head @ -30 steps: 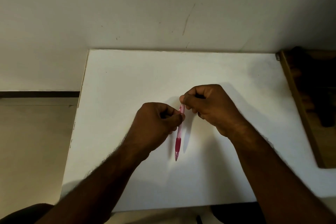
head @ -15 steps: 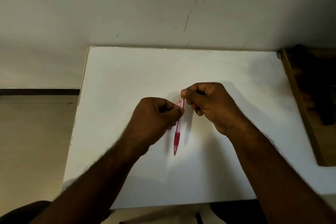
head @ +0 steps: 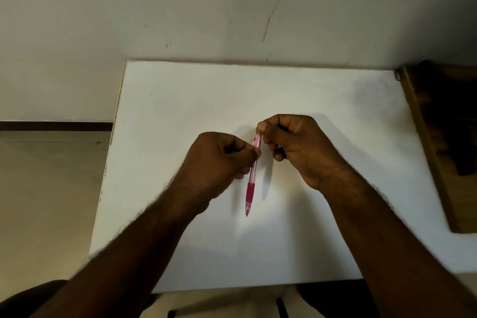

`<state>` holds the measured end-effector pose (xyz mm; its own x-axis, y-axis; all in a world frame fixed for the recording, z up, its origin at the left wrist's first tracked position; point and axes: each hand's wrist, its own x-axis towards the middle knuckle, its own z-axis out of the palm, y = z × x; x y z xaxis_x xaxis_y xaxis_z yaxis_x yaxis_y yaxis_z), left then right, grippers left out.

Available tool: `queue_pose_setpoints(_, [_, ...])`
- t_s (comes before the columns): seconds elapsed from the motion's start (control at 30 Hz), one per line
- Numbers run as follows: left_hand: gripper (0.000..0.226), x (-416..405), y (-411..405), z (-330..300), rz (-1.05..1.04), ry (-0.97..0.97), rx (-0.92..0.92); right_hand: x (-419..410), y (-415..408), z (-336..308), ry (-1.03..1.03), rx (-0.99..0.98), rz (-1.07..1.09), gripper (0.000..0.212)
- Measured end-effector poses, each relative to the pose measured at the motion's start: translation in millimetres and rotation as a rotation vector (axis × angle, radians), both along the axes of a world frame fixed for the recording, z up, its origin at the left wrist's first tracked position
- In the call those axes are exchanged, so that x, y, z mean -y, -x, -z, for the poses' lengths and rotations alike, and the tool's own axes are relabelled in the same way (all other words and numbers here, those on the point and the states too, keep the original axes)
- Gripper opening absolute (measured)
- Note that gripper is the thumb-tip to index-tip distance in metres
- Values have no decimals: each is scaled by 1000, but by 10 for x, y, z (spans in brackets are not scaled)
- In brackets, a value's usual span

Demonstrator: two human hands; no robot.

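A pink pen [head: 251, 186] with a darker pink grip hangs almost upright over the white table [head: 322, 100], tip pointing down toward me. My left hand [head: 219, 160] pinches the clear barrel near its upper part, fingers curled. My right hand [head: 291, 142] pinches the pen's top end between thumb and forefinger, its other fingers curled in. The pen's upper end is hidden under my right fingers.
A dark wooden piece of furniture [head: 438, 137] butts against the table's right edge. A plain wall [head: 232, 8] rises behind the table. Beige floor [head: 46, 188] lies to the left, and a dark seat edge [head: 31, 294] shows at bottom left.
Both hands and the pen have drifted slightly upward in the frame and the pen leans a little more. The grips look the same.
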<state>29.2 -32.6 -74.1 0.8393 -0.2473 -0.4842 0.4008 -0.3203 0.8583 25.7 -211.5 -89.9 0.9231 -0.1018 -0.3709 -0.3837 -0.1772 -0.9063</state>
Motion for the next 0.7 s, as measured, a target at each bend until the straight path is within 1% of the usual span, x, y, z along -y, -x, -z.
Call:
queue_pose_setpoints(0.13, [19,-15,-15,-8,5,-2,-11,-8,8,6,-19,1,-6,16])
queue_pose_setpoints(0.23, [16,-2,15,-22,35,13,-24,34,-7,2,-73,1,78,17])
queue_pose_setpoints(0.27, [16,4,25,-30,37,19,-24,64,-18,0,-62,10,104,18])
queue_pose_setpoints(0.3, [16,1,28,-35,30,22,-17,96,-27,2,-10,24,117,18])
queue_pose_setpoints(0.43, [15,-46,-11,-20,9,-7,12,228,-35,69,355,69,151,22])
queue_pose_setpoints(0.57, [18,-22,10,-8,19,14,7,375,-12,112,769,28,157,30])
queue_pose_setpoints(0.63, [21,-12,21,-1,18,19,7,383,0,122,864,28,161,29])
queue_pose_setpoints(0.7, [21,-17,20,11,15,11,8,349,2,139,883,40,170,25])
